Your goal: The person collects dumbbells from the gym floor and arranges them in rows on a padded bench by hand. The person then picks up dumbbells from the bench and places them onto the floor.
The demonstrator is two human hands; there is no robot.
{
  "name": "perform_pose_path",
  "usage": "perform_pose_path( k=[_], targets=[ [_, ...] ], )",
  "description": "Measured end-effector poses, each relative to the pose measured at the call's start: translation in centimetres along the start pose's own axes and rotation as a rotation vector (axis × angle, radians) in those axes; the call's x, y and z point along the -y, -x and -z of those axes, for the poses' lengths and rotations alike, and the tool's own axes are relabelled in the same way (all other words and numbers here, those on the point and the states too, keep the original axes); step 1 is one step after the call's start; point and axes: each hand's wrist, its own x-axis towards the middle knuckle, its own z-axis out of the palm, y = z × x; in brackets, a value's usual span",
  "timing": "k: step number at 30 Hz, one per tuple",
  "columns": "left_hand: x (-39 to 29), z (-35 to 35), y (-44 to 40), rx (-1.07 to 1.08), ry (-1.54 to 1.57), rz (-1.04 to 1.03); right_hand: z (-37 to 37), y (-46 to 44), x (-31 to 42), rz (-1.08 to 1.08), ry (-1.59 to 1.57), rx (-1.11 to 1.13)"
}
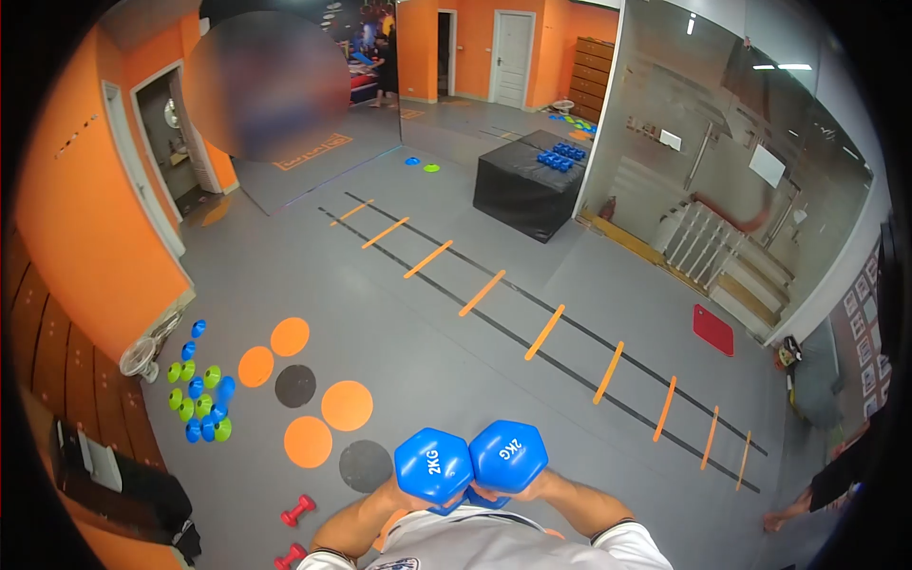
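Two blue hexagonal dumbbells marked 2KG are held side by side in front of my chest, their upper heads nearly touching. My left hand (407, 496) grips the left dumbbell (433, 464) just under its head. Around the right dumbbell (509, 456) is my right hand (528, 490). Both elbows are bent outward. The large heads hide most of the fingers and both handles. Blue lower ends show between the hands, above my white shirt.
An agility ladder (544, 332) crosses the grey floor diagonally. Orange discs (347, 406), black discs (295, 387), several cones (196, 388) and red dumbbells (298, 510) lie left. Farther back, a black box (521, 195) bears blue dumbbells (555, 161). At right are a red mat (713, 330) and another person's leg (793, 508).
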Motion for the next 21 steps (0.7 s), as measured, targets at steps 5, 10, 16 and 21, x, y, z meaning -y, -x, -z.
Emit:
perform_pose_path(
  k=[5,10,16,21],
  targets=[
    [0.7,10.7,-8.1,0.098,-0.216,-0.123,6.4,-9.9,-2.6,-0.026,-0.094,-0.110],
    [5.0,19.3,-15.7,0.057,-0.240,-0.160,12.6,-17.4,-4.5,0.080,0.060,-0.278],
    [7.9,28.4,-28.5,0.220,-0.283,-0.203,24.3,-25.8,-11.0,0.185,0.254,-0.272],
    [10.2,37.4,-40.1,0.189,-0.270,-0.199,36.7,-34.4,-14.2,0.274,0.339,-0.227]
  ],
)
